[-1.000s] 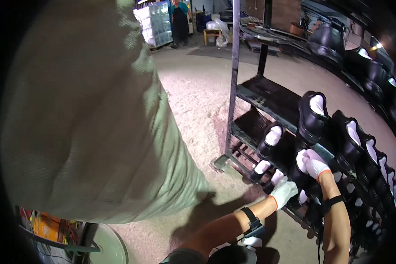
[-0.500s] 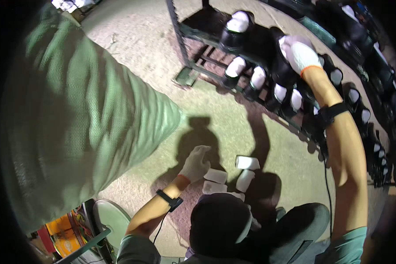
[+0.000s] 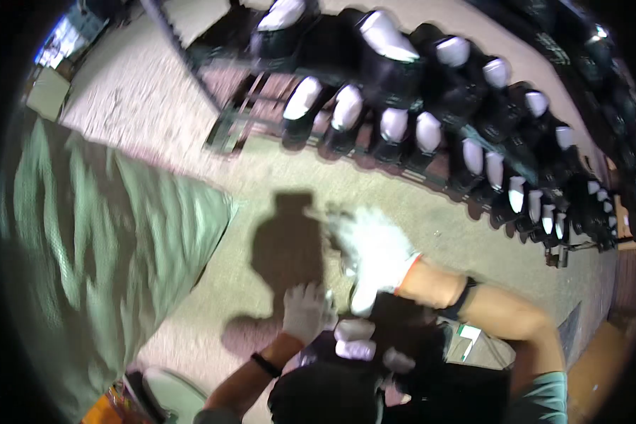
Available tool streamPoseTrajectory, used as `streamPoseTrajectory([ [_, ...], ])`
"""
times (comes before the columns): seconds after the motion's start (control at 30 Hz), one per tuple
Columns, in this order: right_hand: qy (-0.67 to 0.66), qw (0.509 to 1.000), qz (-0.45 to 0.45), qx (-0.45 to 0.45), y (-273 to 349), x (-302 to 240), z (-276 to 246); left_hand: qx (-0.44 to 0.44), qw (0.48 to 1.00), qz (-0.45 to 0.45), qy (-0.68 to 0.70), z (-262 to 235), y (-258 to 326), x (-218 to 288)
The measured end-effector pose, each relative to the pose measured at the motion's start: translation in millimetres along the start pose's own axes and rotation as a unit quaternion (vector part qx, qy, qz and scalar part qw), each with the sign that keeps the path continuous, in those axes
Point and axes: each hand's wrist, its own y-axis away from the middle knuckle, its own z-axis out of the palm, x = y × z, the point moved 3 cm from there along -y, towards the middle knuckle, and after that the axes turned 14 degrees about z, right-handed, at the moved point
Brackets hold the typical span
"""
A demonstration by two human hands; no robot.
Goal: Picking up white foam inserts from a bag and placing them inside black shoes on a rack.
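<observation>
My left hand [image 3: 306, 313], in a white glove, is low near the middle, fingers stretched out and nothing visible in them. Just right of it are two white oblong pieces [image 3: 355, 340], and another pale piece [image 3: 399, 361] lies farther right. Above them my right hand [image 3: 376, 247], also gloved, is smeared by motion and brightly lit. Its thumb points down, but its grip and anything under its palm cannot be made out. Beyond the hands, black shoes [image 3: 392, 60] with white pieces in their openings stand on a dark rack [image 3: 226, 60].
A large green woven sack [image 3: 113, 247] fills the left side. A round pale green disc [image 3: 173, 396] and an orange object [image 3: 106, 410] are at lower left. More shoes line a lower tier [image 3: 424, 161]. Brown cardboard [image 3: 601, 360] stands at right.
My right hand has come down from a shoe on the rack toward my left hand. The view has shifted, bringing more of the shoe rows into sight.
</observation>
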Motion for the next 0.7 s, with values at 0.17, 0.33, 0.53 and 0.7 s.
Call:
streamPoseTrajectory([
  [0.17,0.113,0.981,0.022,-0.156,54,66,154,-0.046,0.999,-0.009,0.010,0,-41,21],
  [0.33,-0.201,0.955,0.037,0.216,29,43,-31,-0.177,0.984,-0.001,-0.002,-12,-52,6],
  [0.53,-0.522,0.700,0.192,0.448,20,87,-251,-0.116,0.992,0.019,0.056,-17,-57,10],
  [0.7,-0.281,0.742,0.305,0.527,-42,152,-268,0.196,0.934,0.253,0.160,-157,-132,42],
])
